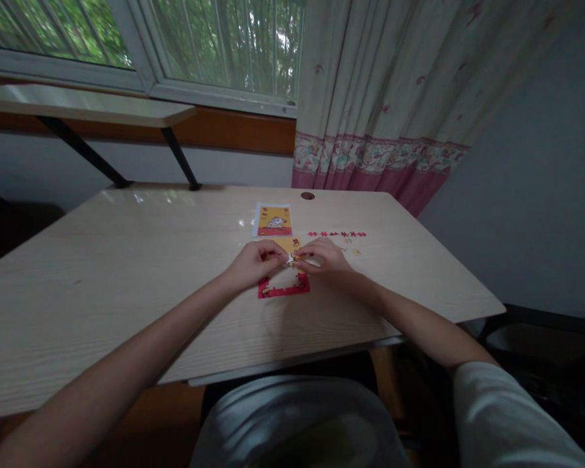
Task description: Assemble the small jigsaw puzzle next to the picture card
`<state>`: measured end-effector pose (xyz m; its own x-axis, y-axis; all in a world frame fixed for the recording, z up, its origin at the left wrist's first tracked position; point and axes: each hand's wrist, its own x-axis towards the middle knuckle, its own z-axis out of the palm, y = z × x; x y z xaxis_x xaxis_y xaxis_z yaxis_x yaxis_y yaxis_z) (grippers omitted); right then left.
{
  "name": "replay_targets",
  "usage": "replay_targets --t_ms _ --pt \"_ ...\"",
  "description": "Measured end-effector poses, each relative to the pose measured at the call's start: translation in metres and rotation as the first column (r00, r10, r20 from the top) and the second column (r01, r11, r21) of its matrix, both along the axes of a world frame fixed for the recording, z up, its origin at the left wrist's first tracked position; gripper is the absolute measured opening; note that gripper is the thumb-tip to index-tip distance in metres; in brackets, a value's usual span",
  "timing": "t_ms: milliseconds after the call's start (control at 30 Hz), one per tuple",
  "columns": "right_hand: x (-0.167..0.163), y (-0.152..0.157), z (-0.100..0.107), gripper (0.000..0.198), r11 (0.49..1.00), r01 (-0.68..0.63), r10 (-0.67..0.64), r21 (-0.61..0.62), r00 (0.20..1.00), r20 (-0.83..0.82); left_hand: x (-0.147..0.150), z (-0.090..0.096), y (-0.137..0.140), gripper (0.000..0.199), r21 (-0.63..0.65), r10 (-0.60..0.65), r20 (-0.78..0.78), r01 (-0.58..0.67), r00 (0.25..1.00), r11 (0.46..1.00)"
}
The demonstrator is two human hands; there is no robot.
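Observation:
A jigsaw puzzle (283, 291) lies on the desk in front of me, with a yellow upper part, a red lower border and bare wood showing inside the frame. Over its middle, my left hand (258, 263) pinches a small whitish puzzle piece (291, 259) from the left. From the other side, my right hand (325, 259) has its thumb and fingers closed at the same piece. The fingers cover part of the puzzle. Just beyond it lies a picture card (275, 221) showing a white animal on yellow and red.
Right of the card runs a row of loose red puzzle pieces (338, 234), with several yellow pieces (355, 251) nearer me. A raised shelf (92, 104) stands on black legs at the back left of the desk (141, 247). A cable hole (307, 195) sits near the far edge.

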<state>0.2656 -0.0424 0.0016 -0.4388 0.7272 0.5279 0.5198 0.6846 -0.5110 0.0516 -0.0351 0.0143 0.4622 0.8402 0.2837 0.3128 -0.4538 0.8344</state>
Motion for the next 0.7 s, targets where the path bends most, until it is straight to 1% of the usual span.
replay_targets --t_ms 100,167,233,333,433,533,700 --pt "0.002 0.000 0.002 0.015 0.997 0.021 -0.028 0.075 0.996 0.088 -0.002 0.001 0.000 0.021 0.020 0.003 -0.009 -0.003 1.000 1.000" --pt "0.005 0.000 0.003 0.017 0.994 0.044 -0.053 0.099 0.994 0.094 -0.006 0.001 0.002 0.022 0.074 0.035 -0.047 -0.032 0.998 0.997" --pt "0.006 0.003 0.003 0.016 0.993 0.067 -0.075 0.096 0.994 0.077 -0.011 0.000 0.006 0.023 0.154 0.073 -0.123 -0.054 0.990 0.987" --pt "0.007 0.008 -0.002 0.013 0.997 0.077 -0.077 0.008 0.994 0.078 -0.019 -0.003 0.013 0.022 0.283 0.093 -0.261 -0.016 0.961 0.959" --pt "0.005 0.011 -0.008 0.011 0.993 0.053 -0.039 -0.106 0.991 0.127 -0.023 -0.006 0.017 0.022 0.360 0.101 -0.364 0.040 0.926 0.932" --pt "0.002 0.013 -0.014 0.011 0.988 0.037 -0.010 -0.151 0.985 0.174 -0.024 -0.006 0.017 0.023 0.379 0.095 -0.416 0.077 0.904 0.922" --pt "0.000 0.013 -0.018 0.014 0.984 0.064 -0.033 -0.165 0.982 0.186 -0.022 -0.005 0.015 0.022 0.381 0.073 -0.449 0.118 0.890 0.917"
